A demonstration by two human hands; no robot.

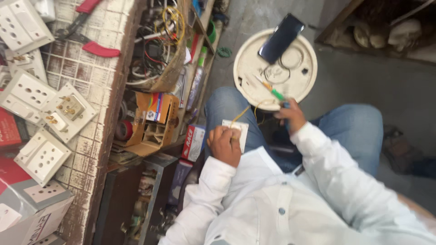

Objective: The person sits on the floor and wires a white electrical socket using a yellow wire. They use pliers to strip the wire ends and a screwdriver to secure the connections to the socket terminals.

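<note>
Centre of frame: left hand (225, 145) is curled shut round a white switch plate (237, 132), a flat rectangular plastic piece resting on the left knee of the blue jeans (359, 131). A thin yellow wire (240, 115) runs up from the plate toward the right hand.

Centre-right: right hand (290, 115) is closed on a screwdriver (274, 93) w/ green handle and orange tip end; the tool lies across the rim of the bucket lid (245, 68).

Containers:
- Bucket lid, top centre: round, off-white, moulded plastic w/ raised rings. A dark glossy phone (280, 38) lies tilted on it.
- Cardboard box (152, 122), centre-left under the counter: orange/brown, open, w/ inner dividers; contents cannot be made out.
- Wire bin (159, 50), upper centre-left: holds a tangle of black, white, red and yellow cables.
- Shelf (154, 199), lower centre-left: small items inside, too blurred to identify.

Counter (91, 72), left of frame: worn white tile surface w/ rough brown wooden edge. On it approx. five white square socket plates (27, 93), hard plastic w/ round pin holes; one lies back-up showing brass terminals. Red-handled pliers (86, 31) lie at upper left. Grey-and-red boxes (27, 208) sit at lower left.

Sleeves are white shirt fabric, soft and creased.
</note>
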